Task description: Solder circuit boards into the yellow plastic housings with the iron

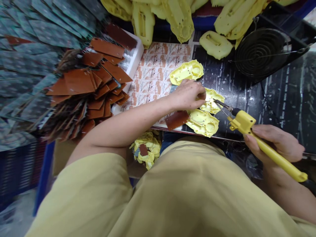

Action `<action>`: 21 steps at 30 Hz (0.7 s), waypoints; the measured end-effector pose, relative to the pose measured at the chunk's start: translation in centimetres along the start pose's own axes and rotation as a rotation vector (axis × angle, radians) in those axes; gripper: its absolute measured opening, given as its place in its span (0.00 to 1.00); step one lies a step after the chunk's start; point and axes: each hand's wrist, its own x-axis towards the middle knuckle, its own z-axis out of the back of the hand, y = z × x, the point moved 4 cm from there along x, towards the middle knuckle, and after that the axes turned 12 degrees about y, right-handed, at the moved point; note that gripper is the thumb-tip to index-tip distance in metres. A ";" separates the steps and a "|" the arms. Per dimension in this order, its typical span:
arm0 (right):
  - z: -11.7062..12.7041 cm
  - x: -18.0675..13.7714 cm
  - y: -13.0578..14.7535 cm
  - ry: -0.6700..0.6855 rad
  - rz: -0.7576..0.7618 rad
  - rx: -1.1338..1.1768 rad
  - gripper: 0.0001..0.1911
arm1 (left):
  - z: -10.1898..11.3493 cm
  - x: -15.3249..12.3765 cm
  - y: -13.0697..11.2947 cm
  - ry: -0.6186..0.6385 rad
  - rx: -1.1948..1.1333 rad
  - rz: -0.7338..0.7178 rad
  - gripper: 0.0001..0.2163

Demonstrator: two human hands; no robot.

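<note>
My right hand (276, 141) is wrapped around the handle of a yellow soldering gun (247, 126) with a thin feed tube beside its tip. Its dark tip meets the inside of the middle yellow plastic shell (213, 103), which lies open side up. At that shell's left end my left hand (189, 94) has its fingers curled, with yellow plastic showing between thumb and finger. Just below lies another yellow shell (203, 122) with thin wires and a round grille. A third shell (187, 72) rests above the left hand. One brown circuit board (176, 120) lies beside the lower shell.
Brown boards (81, 82) are heaped at the left by a white foam tray (137, 59). Greenish board stacks (39, 42) rise behind them. Yellow shells (177, 19) fill the back, and a black fan (263, 54) stands back right. More shells (149, 146) lie below the table edge.
</note>
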 end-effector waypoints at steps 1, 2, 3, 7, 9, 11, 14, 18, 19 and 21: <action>0.0 -0.2 -0.1 0.002 -0.017 0.000 0.11 | 0.1 -0.1 0.1 0.004 -0.013 -0.007 0.10; 0.0 -0.4 -0.2 0.014 -0.051 -0.016 0.10 | 0.1 -0.2 0.1 0.011 -0.027 -0.010 0.12; 0.0 -0.6 -0.3 0.016 -0.091 -0.043 0.10 | 0.1 -0.3 0.2 0.016 -0.038 -0.007 0.13; 0.1 -1.2 -0.4 0.024 -0.147 -0.195 0.32 | -0.1 0.0 0.4 -0.029 -0.058 0.025 0.12; 0.1 -1.0 -0.2 0.028 -0.095 -0.234 0.36 | -0.2 0.2 0.3 -0.065 -0.081 0.043 0.10; 0.2 -0.6 -0.2 0.026 -0.070 -0.224 0.34 | -0.2 0.3 0.2 -0.080 -0.099 0.063 0.08; 0.4 -0.1 -0.3 0.027 -0.073 -0.185 0.31 | -0.2 0.1 0.2 -0.079 -0.066 0.060 0.08; 0.5 -0.3 -0.5 0.049 -0.094 -0.195 0.27 | -0.3 -0.6 0.1 -0.085 0.021 -0.012 0.13; 0.4 -0.5 -0.5 0.057 -0.104 -0.204 0.25 | -0.3 -0.7 0.2 -0.101 0.035 -0.031 0.13; 0.2 -1.0 -0.7 0.072 -0.128 -0.228 0.22 | -0.5 -0.8 0.1 -0.135 0.048 -0.055 0.13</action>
